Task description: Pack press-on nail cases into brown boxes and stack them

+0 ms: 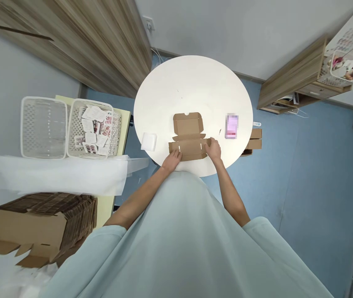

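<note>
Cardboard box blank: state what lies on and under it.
The left hand and right hand touch the near panel of the cardboard box blank. The round white table is under it; the surface it covers is hidden.

Single view from the person's head, facing forward and steeply down, wide in angle, bench [195, 82] near the centre, left hand [172, 160] and right hand [214, 150] moderately far

Left hand [172, 160] and right hand [214, 150] forward, seemingly half-curled
</note>
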`<state>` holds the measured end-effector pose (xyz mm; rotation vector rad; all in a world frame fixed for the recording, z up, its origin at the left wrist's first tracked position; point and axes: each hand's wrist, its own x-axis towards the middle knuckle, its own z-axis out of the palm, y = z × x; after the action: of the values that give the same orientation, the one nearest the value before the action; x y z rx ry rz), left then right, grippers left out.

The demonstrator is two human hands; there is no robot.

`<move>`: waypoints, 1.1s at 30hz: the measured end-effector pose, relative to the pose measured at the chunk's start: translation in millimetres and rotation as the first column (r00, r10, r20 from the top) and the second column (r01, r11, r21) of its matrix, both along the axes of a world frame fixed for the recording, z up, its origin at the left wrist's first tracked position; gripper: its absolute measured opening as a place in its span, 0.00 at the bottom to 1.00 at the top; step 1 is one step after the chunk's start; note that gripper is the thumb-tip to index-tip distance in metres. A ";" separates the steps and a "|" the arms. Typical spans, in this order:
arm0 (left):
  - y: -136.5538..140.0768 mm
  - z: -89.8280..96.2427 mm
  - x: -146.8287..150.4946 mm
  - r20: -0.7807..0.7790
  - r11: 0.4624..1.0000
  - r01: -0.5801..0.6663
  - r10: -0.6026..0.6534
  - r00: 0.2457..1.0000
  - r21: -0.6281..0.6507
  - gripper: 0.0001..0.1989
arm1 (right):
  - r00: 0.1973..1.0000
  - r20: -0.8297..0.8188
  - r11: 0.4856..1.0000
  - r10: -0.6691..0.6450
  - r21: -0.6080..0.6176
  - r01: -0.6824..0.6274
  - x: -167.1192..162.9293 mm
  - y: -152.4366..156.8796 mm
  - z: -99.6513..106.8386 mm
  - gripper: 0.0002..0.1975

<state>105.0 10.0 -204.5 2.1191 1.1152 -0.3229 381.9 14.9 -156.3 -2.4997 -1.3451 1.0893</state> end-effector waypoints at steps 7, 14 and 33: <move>7.2 8.8 -3.1 -0.034 0.993 -0.104 0.102 0.994 -0.060 0.24 | 0.970 -0.056 0.970 0.237 -0.036 -0.239 -31.2 54.1 -13.4 0.40; 4.5 10.6 -4.4 -0.010 0.960 -0.262 0.263 0.965 -0.100 0.22 | 0.952 -0.076 0.953 0.297 -0.047 -0.301 -27.3 35.2 -25.2 0.39; 11.6 7.6 0.1 -0.091 0.865 -0.501 0.502 0.860 0.032 0.34 | 0.906 -0.086 0.908 0.415 -0.028 -0.418 -35.6 -40.6 -34.4 0.62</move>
<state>105.1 21.6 -196.9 1.7447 1.6741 -0.1711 346.3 -25.7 -190.7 -2.2217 -1.9083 1.2865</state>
